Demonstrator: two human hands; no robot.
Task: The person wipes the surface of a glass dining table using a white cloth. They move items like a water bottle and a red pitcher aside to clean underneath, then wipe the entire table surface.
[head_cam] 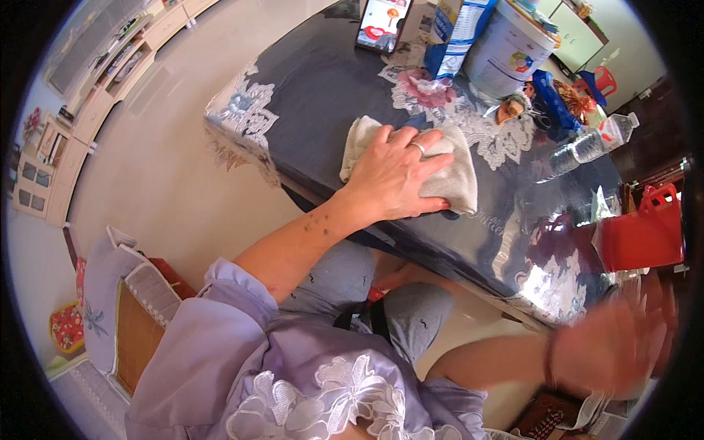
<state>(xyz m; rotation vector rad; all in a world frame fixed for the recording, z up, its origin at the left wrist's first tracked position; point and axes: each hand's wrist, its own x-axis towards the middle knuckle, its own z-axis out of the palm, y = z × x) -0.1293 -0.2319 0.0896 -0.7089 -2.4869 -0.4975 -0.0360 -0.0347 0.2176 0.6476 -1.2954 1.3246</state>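
Observation:
My left hand (400, 173) lies over a folded beige cloth (459, 184) near the table's front edge, gripping it with fingers spread on top and thumb along the near side. A ring sits on one finger. Under the cloth is the dark tabletop (319, 104), covered by a shiny sheet with lace and flower patterns. My right hand (610, 341) is raised off the table's right front corner, strongly blurred. Its fingers look stretched apart, and I see nothing in them. The nearest thing beyond it is a red plastic basket or container (638, 239).
A phone (383, 25) stands propped at the back, beside a blue and white carton (454, 38) and a large white tub (509, 52). Right of these are a blue snack bag (555, 102) and a clear plastic bottle (591, 144) lying down. A cushioned seat (137, 324) is at left.

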